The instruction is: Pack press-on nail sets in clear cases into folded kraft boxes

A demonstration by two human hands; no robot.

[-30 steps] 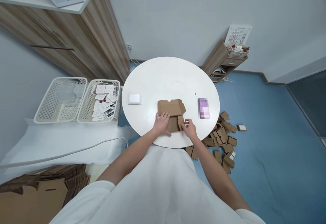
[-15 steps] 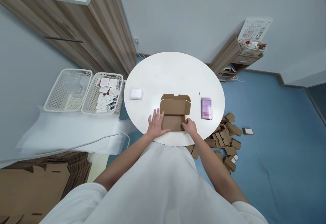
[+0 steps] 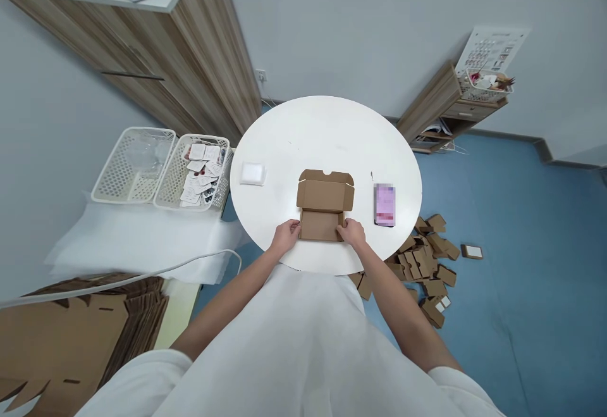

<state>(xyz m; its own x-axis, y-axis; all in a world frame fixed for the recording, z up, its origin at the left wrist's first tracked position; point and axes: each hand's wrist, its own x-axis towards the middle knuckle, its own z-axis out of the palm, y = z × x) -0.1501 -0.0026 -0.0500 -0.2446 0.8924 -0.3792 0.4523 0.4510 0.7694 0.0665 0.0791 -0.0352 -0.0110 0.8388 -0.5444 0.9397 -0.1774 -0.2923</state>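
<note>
A brown cardboard box (image 3: 321,224) sits on the white oval table (image 3: 327,132) in front of me, its lid raised and tilted back from me. Nothing shows inside it. My left hand (image 3: 286,236) is closed at the box's left side, with its fingertips against the wall. On the opposite side, my right hand (image 3: 352,232) pinches the right wall, thumb on the inner face and fingers outside. To the right lies a phone (image 3: 384,205) with a blurred pink screen. A small white stack in clear wrap (image 3: 253,173) rests at the table's left.
Two white baskets (image 3: 133,167) stand at the left, one holding many printed cards (image 3: 202,176). Flat cardboard blanks (image 3: 61,341) are stacked at lower left, near a white cable (image 3: 180,263). Several folded boxes (image 3: 422,262) lie heaped on the blue floor at right.
My left hand has gone from spread fingers over the box's left edge to a closed grip at its side. My right hand stays at the right wall. The view has shifted slightly.
</note>
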